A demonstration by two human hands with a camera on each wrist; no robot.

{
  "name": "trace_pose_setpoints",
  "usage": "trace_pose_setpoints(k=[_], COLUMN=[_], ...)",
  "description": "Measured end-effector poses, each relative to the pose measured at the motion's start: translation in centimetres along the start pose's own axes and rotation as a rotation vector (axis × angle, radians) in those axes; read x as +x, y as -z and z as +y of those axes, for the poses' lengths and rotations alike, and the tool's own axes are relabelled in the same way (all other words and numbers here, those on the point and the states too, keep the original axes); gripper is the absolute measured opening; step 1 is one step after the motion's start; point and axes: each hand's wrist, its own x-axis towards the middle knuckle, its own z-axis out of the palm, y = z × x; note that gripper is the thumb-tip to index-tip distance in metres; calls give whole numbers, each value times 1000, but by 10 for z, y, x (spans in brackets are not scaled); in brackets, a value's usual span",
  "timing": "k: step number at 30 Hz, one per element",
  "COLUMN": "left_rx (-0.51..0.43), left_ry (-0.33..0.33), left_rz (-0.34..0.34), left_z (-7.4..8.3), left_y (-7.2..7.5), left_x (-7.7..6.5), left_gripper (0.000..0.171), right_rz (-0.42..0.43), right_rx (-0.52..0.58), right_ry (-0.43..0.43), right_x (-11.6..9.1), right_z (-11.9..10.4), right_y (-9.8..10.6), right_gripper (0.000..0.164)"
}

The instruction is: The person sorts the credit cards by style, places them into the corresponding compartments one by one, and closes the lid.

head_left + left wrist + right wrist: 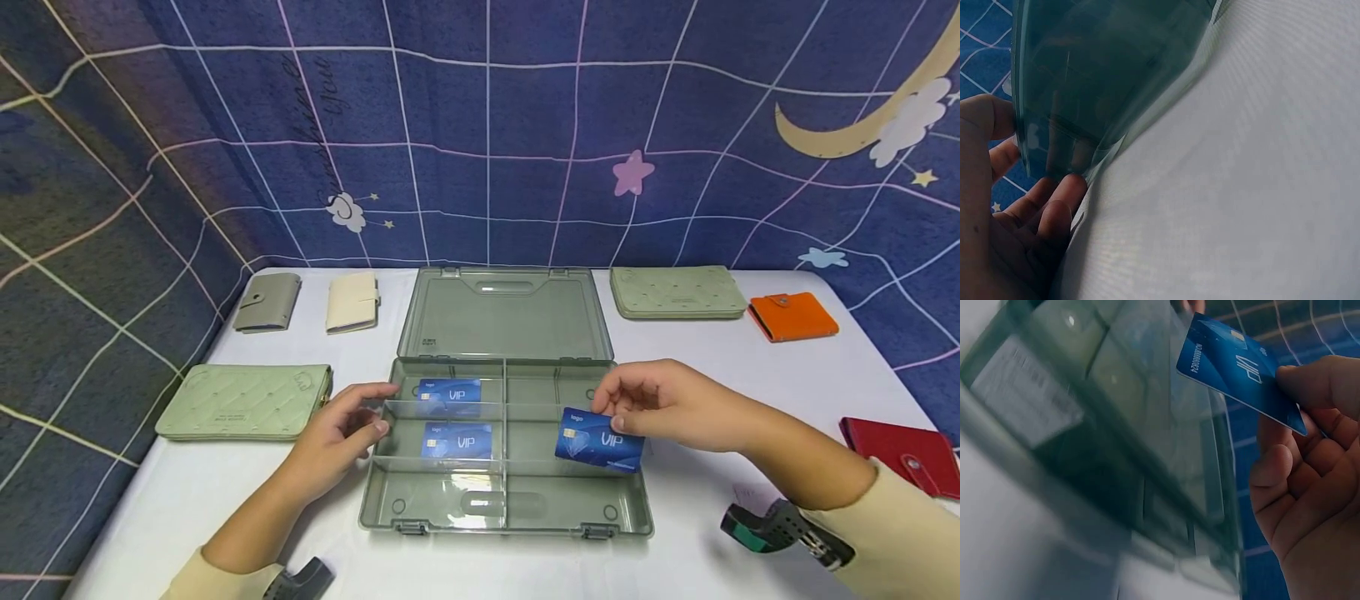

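An open, clear grey plastic compartment box (pixel 566 503) lies on the white table, its lid (pixel 504 321) folded back. My left hand (pixel 341 429) holds the box's left side, fingers at the rim and outer wall. In the left wrist view, that hand's fingertips (pixel 1072 189) touch the tinted wall. My right hand (pixel 660 404) pinches a blue VIP card (pixel 592 446) between thumb and fingers, tilted above the right-hand compartments. Two similar cards lie inside on the left: one in the back compartment (pixel 442 392), another in the middle compartment (pixel 450 442).
Left of the box are a green quilted wallet (pixel 243 404), a grey card holder (pixel 267 302) and a cream one (pixel 352 302). To its right are another green wallet (pixel 675 293), an orange card holder (pixel 798 317) and a red one (pixel 900 454). A patterned curtain (pixel 525 142) hangs behind.
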Motion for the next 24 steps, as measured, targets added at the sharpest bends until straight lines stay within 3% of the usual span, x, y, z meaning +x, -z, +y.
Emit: trace_pose_setpoints(k=[12,24], left_rx=[15,11], left_ry=[-1,0], left_rz=[2,-1], left_z=[-2,-1], left_y=[1,1], left_x=[0,0], left_gripper=[44,45], right_rz=[-109,-201], right_rx=[31,68], right_ry=[59,91], right_x=[51,88], right_z=[-15,-24], right_y=[-35,-70], right_gripper=[23,25])
